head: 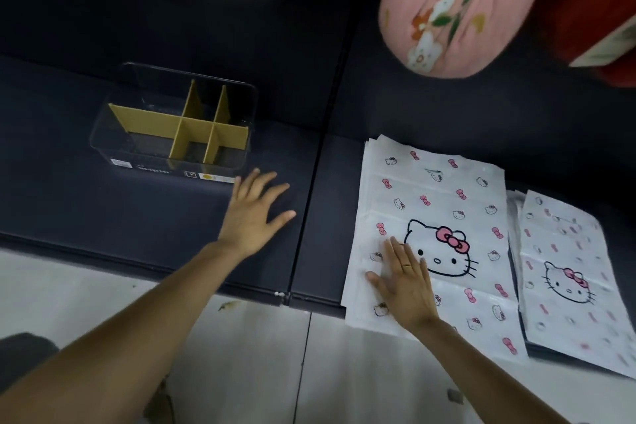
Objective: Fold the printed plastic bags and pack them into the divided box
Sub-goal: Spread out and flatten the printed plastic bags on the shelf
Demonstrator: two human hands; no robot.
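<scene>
A stack of white plastic bags [444, 196] printed with cat faces and pink bows lies flat on the dark cushion, hanging over its front edge. My right hand [404, 280] rests flat on the stack's lower left part, fingers straight. A second, smaller stack of the same bags [568, 272] lies just to the right. The clear divided box [172, 124] with yellow cardboard partitions stands at the left, its compartments showing nothing inside. My left hand [254, 213] lies with fingers spread on the cushion, right of the box's front corner, holding nothing.
The dark blue cushioned surface [103, 203] has a seam running between box and bags. A pink floral bundle [457, 7] and something red [592, 10] sit at the back right. Pale tiled floor [258, 354] lies in front.
</scene>
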